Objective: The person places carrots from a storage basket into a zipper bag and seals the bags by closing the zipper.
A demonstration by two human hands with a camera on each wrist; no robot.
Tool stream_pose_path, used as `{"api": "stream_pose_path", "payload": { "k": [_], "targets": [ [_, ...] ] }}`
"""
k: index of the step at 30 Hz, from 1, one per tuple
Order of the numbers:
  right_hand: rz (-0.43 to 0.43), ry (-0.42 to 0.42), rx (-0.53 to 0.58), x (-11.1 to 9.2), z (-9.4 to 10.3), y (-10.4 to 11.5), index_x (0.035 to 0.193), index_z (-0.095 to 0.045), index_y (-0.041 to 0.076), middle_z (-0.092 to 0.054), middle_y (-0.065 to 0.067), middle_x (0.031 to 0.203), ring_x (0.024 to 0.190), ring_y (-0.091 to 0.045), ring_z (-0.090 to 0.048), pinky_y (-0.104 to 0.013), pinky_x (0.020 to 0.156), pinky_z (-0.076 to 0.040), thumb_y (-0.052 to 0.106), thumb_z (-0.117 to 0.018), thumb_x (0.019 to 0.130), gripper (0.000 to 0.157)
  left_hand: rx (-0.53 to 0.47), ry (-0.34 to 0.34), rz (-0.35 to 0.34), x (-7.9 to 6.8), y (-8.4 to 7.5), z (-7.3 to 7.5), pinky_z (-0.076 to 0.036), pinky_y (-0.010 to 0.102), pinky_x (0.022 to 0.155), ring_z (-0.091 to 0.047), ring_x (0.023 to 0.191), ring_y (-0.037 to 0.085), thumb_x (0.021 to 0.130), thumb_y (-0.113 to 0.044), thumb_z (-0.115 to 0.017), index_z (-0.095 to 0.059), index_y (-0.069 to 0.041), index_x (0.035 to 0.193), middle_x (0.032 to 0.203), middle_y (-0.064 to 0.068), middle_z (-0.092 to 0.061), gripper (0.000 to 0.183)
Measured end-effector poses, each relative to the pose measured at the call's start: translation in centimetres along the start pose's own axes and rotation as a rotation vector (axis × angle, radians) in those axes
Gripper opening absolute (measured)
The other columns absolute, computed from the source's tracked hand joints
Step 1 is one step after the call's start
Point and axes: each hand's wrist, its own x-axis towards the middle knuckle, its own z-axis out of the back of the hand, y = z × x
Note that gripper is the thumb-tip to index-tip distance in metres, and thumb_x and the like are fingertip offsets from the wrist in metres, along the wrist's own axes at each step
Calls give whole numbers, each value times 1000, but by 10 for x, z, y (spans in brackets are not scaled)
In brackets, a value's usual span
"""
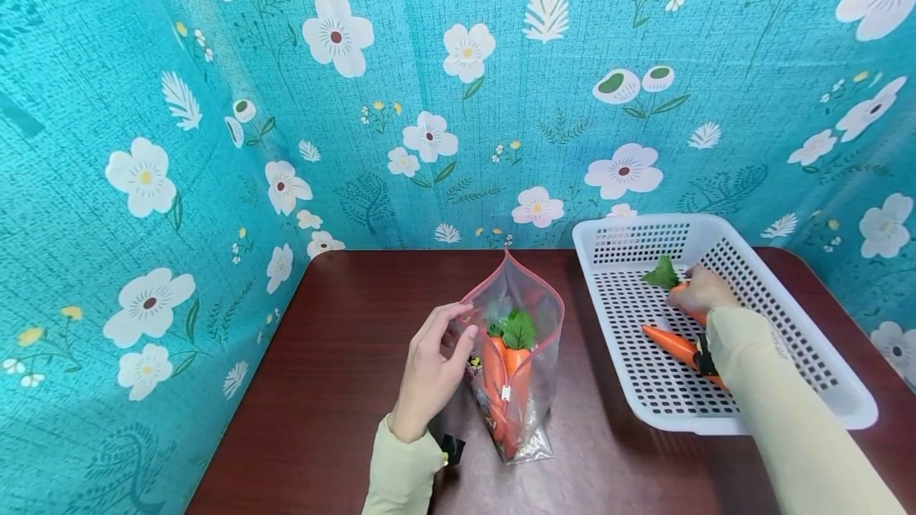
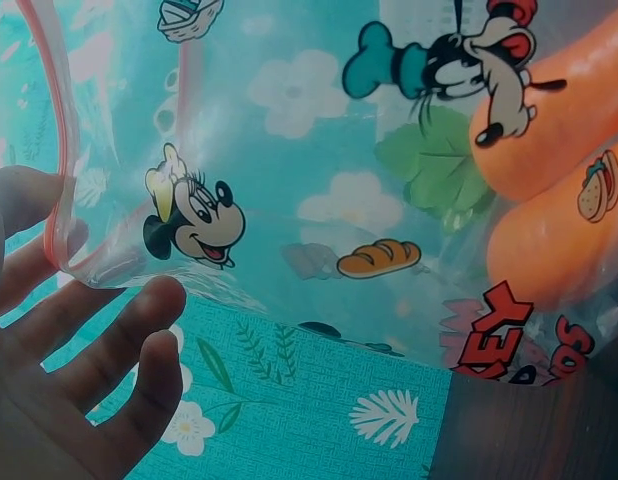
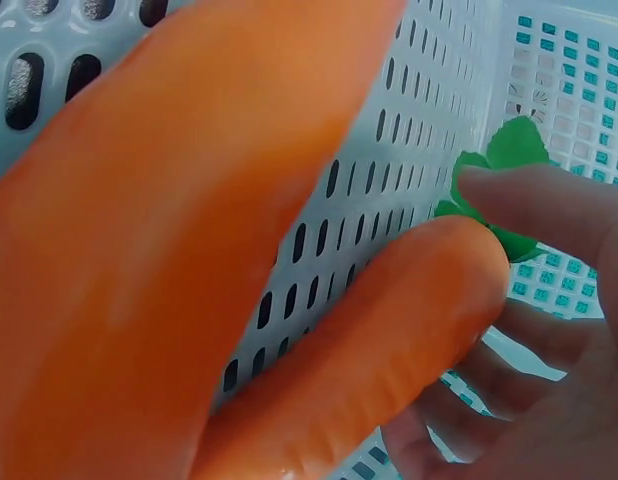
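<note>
Left hand: my left hand (image 1: pixel 429 364) pinches the rim of the bag at its left side, thumb on one face and fingertips on the other; my lower fingers curve loosely beneath.
Bag: a clear plastic pouch with pink-red edging and cartoon prints (image 1: pixel 541 392), upright on the table, its mouth gaping upward; a small white zip slider (image 1: pixel 506 393) sits on the near edge.
Inside the bag: two orange carrots with green leaves (image 2: pixel 549 250), side by side, leafy ends toward the mouth.
Right hand: my right hand (image 1: pixel 710 294) is down in the basket, thumb across the leafy end of a carrot and fingers curled round behind it.
Gripped carrot: smooth, orange, topped with jagged green leaves (image 3: pixel 359 360), near the basket's right wall.
Other carrot: a second orange one (image 1: pixel 667 342), lying on the basket floor, nearer me, partly hidden by my right wrist.
Basket: white perforated plastic, rectangular (image 1: pixel 607 324), right of the bag and apart from it.
Table: dark reddish-brown wood grain (image 1: pixel 343 340), under both.
Backdrop: turquoise cloth with white flowers (image 1: pixel 401 14).
Sleeves: pale yellow-green (image 1: pixel 401 475), on both my arms.
</note>
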Motion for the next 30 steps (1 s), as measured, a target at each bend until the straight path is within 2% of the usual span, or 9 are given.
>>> {"api": "stream_pose_path", "payload": {
  "k": [6, 15, 23, 30],
  "targets": [
    [-24, 43, 25, -1, -3, -2, 131, -24, -13, -34, -37, 123, 108, -49, -38, -54, 82, -39, 21, -64, 76, 76, -9, 3, 4, 2, -20, 8, -47, 24, 57, -49, 68, 13, 85, -8, -59, -56, -5, 113, 104, 10, -58, 28],
    [-27, 57, -5, -6, 0, -2, 131, -23, -14, -33, -37, 123, 108, -49, -37, -55, 83, -38, 18, -62, 77, 74, -7, -1, -19, -2, 8, -3, -46, 23, 56, -50, 68, 9, 88, -23, -56, -55, -14, 117, 107, 5, -58, 30],
    [-61, 48, 12, -8, -2, -1, 131, -24, -14, -33, -37, 123, 107, -47, -38, -54, 86, -37, 16, -61, 76, 73, -2, -5, -38, -3, 10, -4, -45, 19, 57, -49, 69, 5, 89, -27, -54, -55, -18, 118, 107, 3, -58, 30],
    [-38, 29, 0, -8, -3, -6, 129, -26, -16, -36, -37, 120, 105, -47, -40, -53, 82, -39, 16, -61, 77, 71, -8, 4, -42, -2, 10, -5, -45, 19, 56, -49, 69, 6, 89, -26, -54, -55, -16, 117, 107, 3, -58, 30]
  ]
}}
